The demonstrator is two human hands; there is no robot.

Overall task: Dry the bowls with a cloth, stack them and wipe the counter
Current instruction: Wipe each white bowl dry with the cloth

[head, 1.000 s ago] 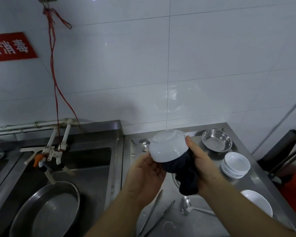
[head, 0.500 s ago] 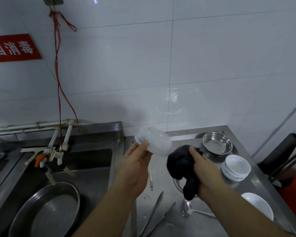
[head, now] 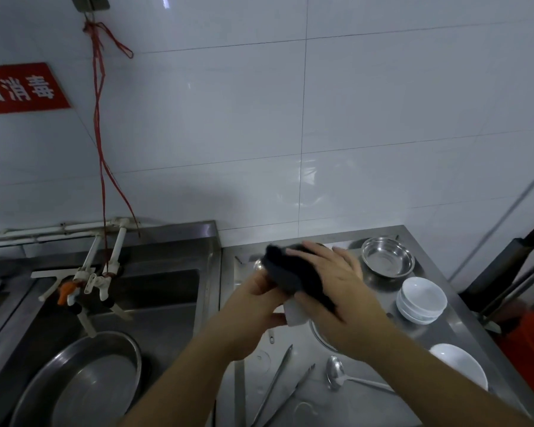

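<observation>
While left hand [head: 259,306] grips white bowl [head: 295,314] from below, right hand [head: 333,285] lies flat, fingers straight, pressing dark cloth [head: 293,269] onto it; stacked bowls [head: 421,300] sit right of the fingertips.

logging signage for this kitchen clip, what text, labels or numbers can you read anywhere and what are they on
"四消毒": white characters on the red sign fixed to the white tiled wall, upper left; its left edge is cut off by the frame, so more may precede.
Nothing else is readable: the bowls, metal basins, utensils and dark cloth show no visible print.
</observation>
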